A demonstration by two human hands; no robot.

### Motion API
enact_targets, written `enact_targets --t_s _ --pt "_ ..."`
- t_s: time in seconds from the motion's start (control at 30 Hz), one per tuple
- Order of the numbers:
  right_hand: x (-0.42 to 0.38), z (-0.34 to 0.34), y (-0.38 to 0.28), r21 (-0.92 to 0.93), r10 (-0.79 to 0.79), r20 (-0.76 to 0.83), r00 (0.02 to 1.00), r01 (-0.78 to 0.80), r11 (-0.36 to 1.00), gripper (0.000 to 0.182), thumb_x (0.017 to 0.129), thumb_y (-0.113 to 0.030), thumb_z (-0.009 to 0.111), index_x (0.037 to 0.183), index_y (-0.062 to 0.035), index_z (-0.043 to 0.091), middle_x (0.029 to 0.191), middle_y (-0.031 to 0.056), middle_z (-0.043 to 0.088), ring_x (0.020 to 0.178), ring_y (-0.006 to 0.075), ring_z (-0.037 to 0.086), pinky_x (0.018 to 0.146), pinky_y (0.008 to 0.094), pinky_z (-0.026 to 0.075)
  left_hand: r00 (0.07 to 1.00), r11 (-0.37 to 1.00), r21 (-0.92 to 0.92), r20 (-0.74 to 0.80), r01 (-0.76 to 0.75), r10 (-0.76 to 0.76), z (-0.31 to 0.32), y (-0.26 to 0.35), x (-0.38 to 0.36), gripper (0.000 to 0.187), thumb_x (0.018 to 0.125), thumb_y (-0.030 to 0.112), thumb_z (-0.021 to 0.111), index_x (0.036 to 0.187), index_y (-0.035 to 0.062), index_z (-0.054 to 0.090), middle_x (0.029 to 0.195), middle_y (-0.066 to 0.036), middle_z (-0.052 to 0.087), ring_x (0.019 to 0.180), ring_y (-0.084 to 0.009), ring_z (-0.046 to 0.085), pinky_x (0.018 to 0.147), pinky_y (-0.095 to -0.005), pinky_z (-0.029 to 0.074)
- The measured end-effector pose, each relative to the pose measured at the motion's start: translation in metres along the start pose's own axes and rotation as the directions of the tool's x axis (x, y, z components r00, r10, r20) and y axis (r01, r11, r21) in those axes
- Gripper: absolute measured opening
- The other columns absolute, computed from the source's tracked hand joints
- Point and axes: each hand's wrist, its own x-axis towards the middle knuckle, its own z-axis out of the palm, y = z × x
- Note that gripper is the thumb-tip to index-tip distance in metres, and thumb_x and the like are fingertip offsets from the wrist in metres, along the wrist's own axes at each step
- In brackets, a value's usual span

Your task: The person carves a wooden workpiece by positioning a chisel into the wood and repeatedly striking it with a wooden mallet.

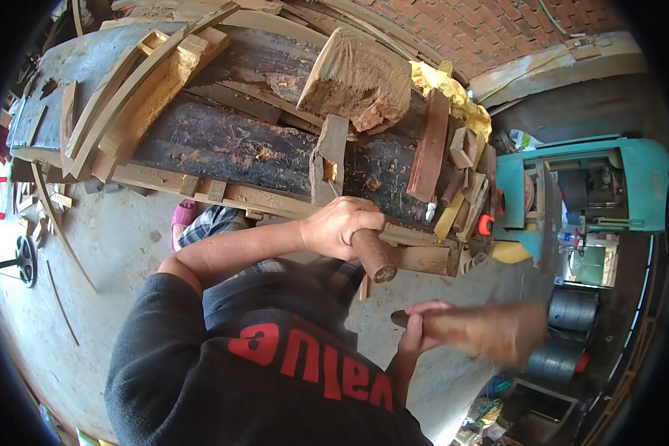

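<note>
My left hand [343, 225] is closed around a chisel [374, 256] with a thick round wooden handle, whose butt end points toward me. Its thin blade is mostly hidden and reaches toward a pale notched wooden piece [328, 163]. That piece lies across a dark, rough log [230, 145], with a notch cut in its middle. Off to the right and lower, my right hand [418, 331] grips a wooden mallet [490, 331], its head smeared by motion. The mallet is apart from the chisel handle. A large block of rough wood [360, 78] sits on the log beyond the notched piece.
Curved strips [137, 89] lie across the log's left end. A reddish board [429, 145], small offcuts and an orange-black tape measure [485, 224] are at the right. A teal machine [632, 182] stands beyond. Wire spools [572, 310] sit at lower right.
</note>
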Motion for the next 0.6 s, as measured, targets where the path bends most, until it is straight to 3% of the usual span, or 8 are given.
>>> enact_targets --t_s 0.07,0.17,0.23,0.3,0.43,0.5,0.53,0.6 --pt "0.002 -0.007 0.0 0.006 -0.195 0.038 0.98 0.195 0.981 0.039 0.076 -0.009 0.071 0.104 -0.0006 0.046 0.08 0.0103 0.058 0.067 0.0191 0.057 0.07 0.0309 0.049 1.0 1.0 -0.01 -0.006 0.007 -0.007 0.003 -0.002 -0.002 0.031 0.06 0.015 0.071 0.082 0.0059 0.052 0.073 -0.013 0.055 0.074 -0.0381 0.058 0.064 -0.0459 0.046" --pt "-0.008 -0.019 0.0 -0.565 0.211 0.601 0.771 0.223 0.795 0.033 0.075 -0.011 0.076 0.095 -0.0015 0.051 0.081 0.0103 0.06 0.074 0.0224 0.061 0.075 0.032 0.048 0.998 0.998 -0.04 -0.043 -0.041 0.039 0.007 -0.005 -0.007 0.031 0.06 0.016 0.072 0.082 0.0057 0.052 0.071 -0.013 0.055 0.073 -0.0386 0.058 0.064 -0.0456 0.046" --pt "-0.046 -0.003 0.031 -0.552 -0.041 0.325 0.945 0.225 0.803 0.03 0.073 -0.008 0.076 0.09 -0.0021 0.052 0.08 0.0085 0.06 0.076 0.0227 0.062 0.074 0.0312 0.047 0.995 0.998 -0.021 -0.084 -0.061 0.06 0.004 -0.005 -0.008 0.03 0.06 0.016 0.071 0.081 0.0061 0.052 0.07 -0.013 0.055 0.072 -0.0385 0.057 0.064 -0.0455 0.047" --pt "-0.037 0.011 0.004 -0.194 0.293 0.045 0.955 -0.279 0.94 0.03 0.071 -0.005 0.077 0.088 -0.0024 0.053 0.083 0.0092 0.059 0.074 0.0203 0.059 0.072 0.0307 0.046 0.995 0.999 -0.015 -0.097 -0.039 0.038 0.002 -0.006 -0.01 0.029 0.06 0.015 0.071 0.079 0.0063 0.052 0.071 -0.013 0.055 0.071 -0.0384 0.057 0.064 -0.0459 0.046" --pt "-0.031 0.031 -0.009 0.268 -0.186 -0.002 0.983 0.18 0.947 0.023 0.078 -0.006 0.065 0.097 -0.0055 0.05 0.078 0.0068 0.056 0.07 0.0178 0.055 0.069 0.0301 0.047 0.992 0.991 0.027 -0.021 -0.128 0.128 0.011 -0.01 -0.017 0.028 0.059 0.016 0.071 0.076 0.0066 0.05 0.07 -0.012 0.055 0.072 -0.0371 0.058 0.063 -0.0465 0.047" --pt "-0.028 -0.013 -0.001 -0.444 0.114 0.593 0.797 0.205 0.872 0.023 0.077 -0.011 0.072 0.092 -0.0026 0.057 0.079 0.0097 0.059 0.07 0.0257 0.06 0.066 0.0371 0.05 0.99 0.987 0.086 0.008 -0.138 0.138 0.014 -0.017 -0.018 0.029 0.059 0.018 0.072 0.076 0.0071 0.051 0.07 -0.012 0.054 0.072 -0.036 0.057 0.064 -0.0462 0.048" --pt "-0.072 -0.013 0.055 -0.745 -0.127 0.512 0.849 0.513 0.427 0.021 0.075 -0.011 0.075 0.086 -0.0021 0.06 0.075 0.0078 0.06 0.067 0.0265 0.061 0.07 0.0367 0.051 0.98 0.976 0.095 -0.014 -0.194 0.196 0.018 -0.021 -0.019 0.03 0.07 0.021 0.077 0.071 0.0076 0.05 0.066 -0.009 0.051 0.065 -0.034 0.055 0.06 -0.043 0.045" --pt "-0.07 -0.007 0.046 -0.599 0.002 0.297 0.955 0.184 0.779 0.021 0.074 -0.008 0.074 0.085 -0.0043 0.056 0.073 0.0041 0.055 0.067 0.0204 0.058 0.068 0.0336 0.048 0.976 0.969 0.12 0.009 -0.215 0.216 0.023 -0.025 -0.023 0.03 0.07 0.022 0.077 0.071 0.0078 0.05 0.067 -0.009 0.051 0.066 -0.0337 0.055 0.06 -0.0431 0.045"
